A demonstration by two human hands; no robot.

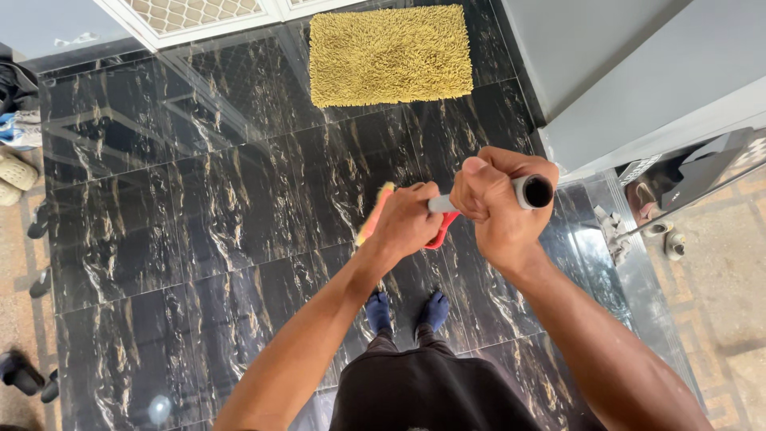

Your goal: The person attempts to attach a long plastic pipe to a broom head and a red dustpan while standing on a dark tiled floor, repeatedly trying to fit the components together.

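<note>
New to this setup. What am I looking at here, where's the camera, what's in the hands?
There is no machine: a person works with two bare hands. The one picture comes from a camera on the person's head, looking straight down, so you see both forearms and the feet below. The right hand grips the top of a grey handle, seen end-on. The left hand grips it lower down, beside a red and yellow head that looks like a broom or mop. Below is a glossy black marble-patterned floor, with a yellow shaggy mat ahead and shoes along the left edge.
</note>
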